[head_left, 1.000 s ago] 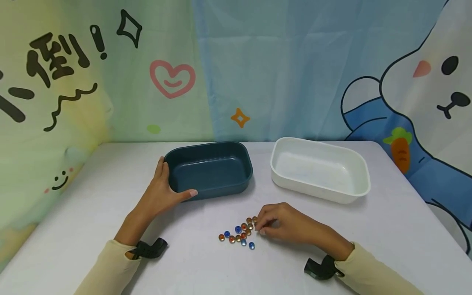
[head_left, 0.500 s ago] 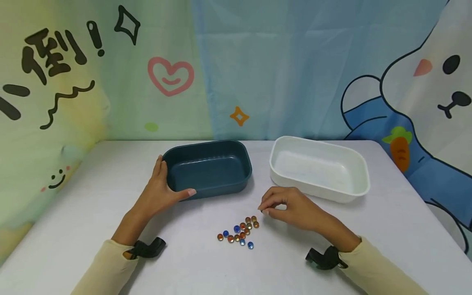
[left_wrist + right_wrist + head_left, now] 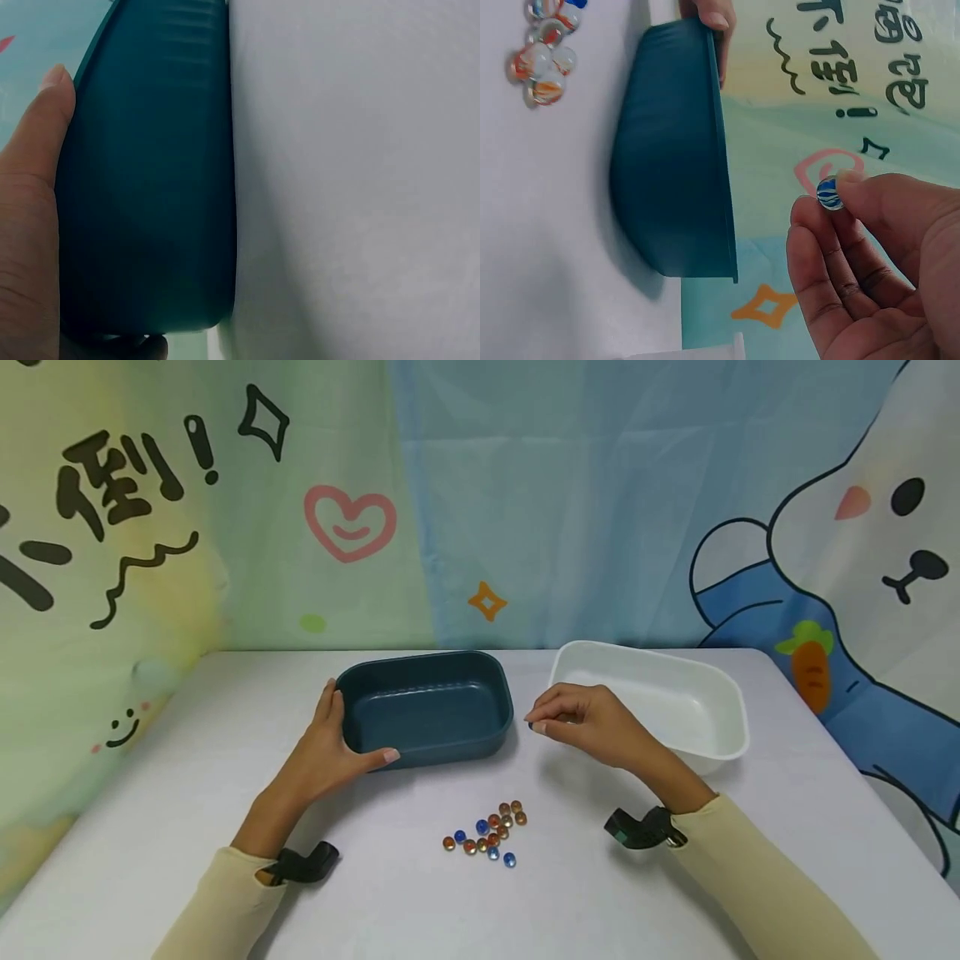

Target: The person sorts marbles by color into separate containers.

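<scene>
My right hand [image 3: 588, 720] pinches a glass marble [image 3: 829, 193] between thumb and fingertips. It is clear with blue and white swirls. The hand is raised between the two basins, overlapping the white one in the head view. At the left, my left hand [image 3: 326, 752] holds the corner of a dark teal basin [image 3: 423, 752], its thumb [image 3: 52, 112] along the front rim and its fingers round the left end. No marbles show inside the teal basin. Several orange, blue and amber marbles [image 3: 492, 841] lie in a loose cluster on the cloth in front of it.
A white basin [image 3: 720, 739] stands at the back right, partly behind my right hand. White cloth [image 3: 405, 893] covers the table. A printed curtain [image 3: 555, 527] hangs along the table's back edge. Each wrist wears a black camera [image 3: 641, 828].
My right hand has risen from the marble cluster and moved away from me toward the gap between the basins, carrying the marble. My left hand and the teal basin have stayed in place.
</scene>
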The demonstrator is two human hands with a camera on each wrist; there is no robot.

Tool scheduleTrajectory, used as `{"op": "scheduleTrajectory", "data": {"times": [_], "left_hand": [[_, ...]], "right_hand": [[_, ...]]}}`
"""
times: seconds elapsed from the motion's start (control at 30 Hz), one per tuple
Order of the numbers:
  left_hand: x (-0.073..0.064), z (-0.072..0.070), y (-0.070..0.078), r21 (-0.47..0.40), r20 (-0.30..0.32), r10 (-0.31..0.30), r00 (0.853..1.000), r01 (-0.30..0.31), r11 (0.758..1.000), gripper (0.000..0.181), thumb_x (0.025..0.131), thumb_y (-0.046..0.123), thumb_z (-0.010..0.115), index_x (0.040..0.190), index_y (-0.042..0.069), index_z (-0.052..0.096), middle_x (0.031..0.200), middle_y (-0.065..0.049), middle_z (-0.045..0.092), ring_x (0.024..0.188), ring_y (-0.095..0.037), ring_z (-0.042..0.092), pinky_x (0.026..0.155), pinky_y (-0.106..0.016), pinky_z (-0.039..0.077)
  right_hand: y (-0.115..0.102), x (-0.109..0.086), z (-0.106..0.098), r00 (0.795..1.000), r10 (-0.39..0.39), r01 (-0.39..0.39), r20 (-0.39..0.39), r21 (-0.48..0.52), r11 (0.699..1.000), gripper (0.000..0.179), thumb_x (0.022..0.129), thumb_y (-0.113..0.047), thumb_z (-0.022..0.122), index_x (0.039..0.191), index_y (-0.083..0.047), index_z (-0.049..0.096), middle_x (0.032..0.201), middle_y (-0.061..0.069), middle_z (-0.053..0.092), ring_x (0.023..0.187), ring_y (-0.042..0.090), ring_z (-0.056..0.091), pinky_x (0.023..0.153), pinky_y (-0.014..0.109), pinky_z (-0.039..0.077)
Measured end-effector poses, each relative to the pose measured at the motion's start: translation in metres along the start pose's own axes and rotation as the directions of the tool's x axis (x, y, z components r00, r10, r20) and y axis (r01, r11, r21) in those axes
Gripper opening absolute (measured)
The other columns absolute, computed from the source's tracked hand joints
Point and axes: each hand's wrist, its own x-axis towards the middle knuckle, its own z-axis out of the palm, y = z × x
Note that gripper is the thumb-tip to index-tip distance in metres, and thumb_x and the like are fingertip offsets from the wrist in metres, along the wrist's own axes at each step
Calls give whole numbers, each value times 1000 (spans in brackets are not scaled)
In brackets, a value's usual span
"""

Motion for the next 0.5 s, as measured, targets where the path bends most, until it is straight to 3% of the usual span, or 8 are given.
{"op": "scheduleTrajectory", "data": {"times": [0.5], "left_hand": [[0, -2, -1, 2, 21, 5, 1000, -5, 1000, 132, 70, 75, 68, 153, -3, 1, 161, -10, -12, 144, -41, 13, 107, -61, 25]], "right_hand": [[3, 36, -2, 996, 88, -85, -22, 120, 989, 17, 91, -10, 69, 105, -2, 75, 107, 8, 65, 96, 21, 63, 80, 30, 54]]}}
